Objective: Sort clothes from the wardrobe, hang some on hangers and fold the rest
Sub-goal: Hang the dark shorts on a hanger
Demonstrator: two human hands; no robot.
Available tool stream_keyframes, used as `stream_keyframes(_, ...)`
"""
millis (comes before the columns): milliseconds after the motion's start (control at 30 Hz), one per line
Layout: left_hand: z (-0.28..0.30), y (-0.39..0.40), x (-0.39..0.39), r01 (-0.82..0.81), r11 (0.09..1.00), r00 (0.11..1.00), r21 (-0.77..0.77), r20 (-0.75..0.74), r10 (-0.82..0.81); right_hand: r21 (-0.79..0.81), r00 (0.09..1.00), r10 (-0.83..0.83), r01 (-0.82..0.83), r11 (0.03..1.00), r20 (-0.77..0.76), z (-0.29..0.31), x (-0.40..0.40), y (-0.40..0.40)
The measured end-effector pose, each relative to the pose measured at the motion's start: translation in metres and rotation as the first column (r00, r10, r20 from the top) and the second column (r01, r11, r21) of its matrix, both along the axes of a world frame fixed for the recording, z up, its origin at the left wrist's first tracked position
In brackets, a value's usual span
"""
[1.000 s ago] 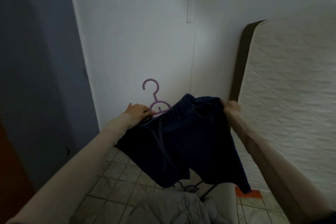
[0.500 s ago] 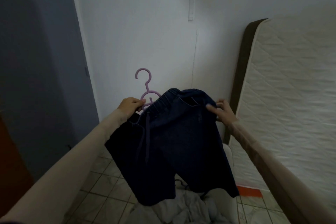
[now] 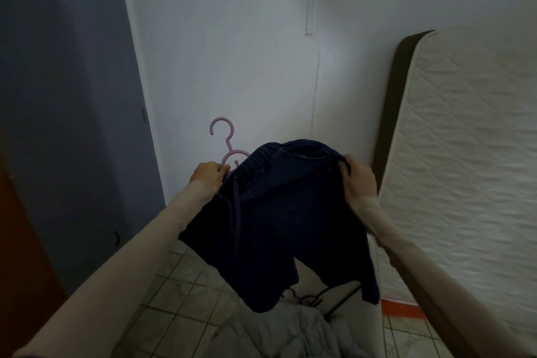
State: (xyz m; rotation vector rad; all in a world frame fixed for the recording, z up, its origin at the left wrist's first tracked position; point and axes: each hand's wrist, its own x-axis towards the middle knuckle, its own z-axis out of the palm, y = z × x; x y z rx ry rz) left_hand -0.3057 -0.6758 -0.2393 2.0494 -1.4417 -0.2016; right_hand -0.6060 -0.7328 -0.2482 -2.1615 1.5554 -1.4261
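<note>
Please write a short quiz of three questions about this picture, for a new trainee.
1. True or false: the left hand grips the purple hanger at the waistband of the dark shorts.
2. What does the right hand hold? A) the mattress B) the shorts' waistband C) nothing
3. What stands upright against the wall at right?

Key: 1 true; 2 B; 3 the mattress.

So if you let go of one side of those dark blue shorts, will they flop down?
Probably: the dark blue denim shorts sag between both hands, legs dangling. They look fairly light, and might slip off the purple plastic hanger.
</note>
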Motion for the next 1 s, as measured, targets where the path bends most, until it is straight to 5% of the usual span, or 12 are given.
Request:
stream_keyframes(233, 0.005, -0.002, -0.006, -0.062, 0.994, 0.994, -0.085, -0.092, 0.054, 0.249, 0.93, 0.141, -0.233, 0.94, 0.339, 0.014, -0.013, -0.002)
stream_keyframes(367, 0.005, -0.004, -0.002, -0.079, 0.983, 0.974, -0.165, -0.224, 0.041, 0.424, 0.84, 0.052, -0.325, 0.845, 0.54, 0.007, -0.03, -0.006)
stream_keyframes(567, 0.005, -0.007, -0.021, 0.001, 0.99, 0.993, -0.141, -0.119, -0.017, 0.636, 0.987, 0.112, -0.161, 0.755, 0.118, -0.007, -0.04, -0.005)
stream_keyframes(633, 0.008, -0.009, -0.032, 0.042, 0.99, 0.999, -0.131, -0.011, -0.043, 0.63, 0.979, 0.14, -0.203, 0.75, 0.148, -0.012, -0.039, -0.002)
stream_keyframes(767, 0.016, -0.014, -0.06, 0.085, 0.991, 0.973, -0.107, 0.224, -0.059, 0.549, 0.929, 0.312, -0.369, 0.75, 0.198, -0.013, -0.018, 0.009)
stream_keyframes(933, 0.021, -0.016, -0.085, 0.19, 0.979, 0.928, -0.071, 0.338, -0.155, 0.31, 0.933, 0.279, -0.202, 0.929, -0.227, -0.001, 0.012, 0.015)
stream_keyframes(1000, 0.022, -0.014, -0.097, 0.228, 0.972, 0.915, -0.056, 0.353, -0.195, 0.254, 0.923, 0.298, -0.235, 0.938, -0.246, 0.006, 0.029, 0.017)
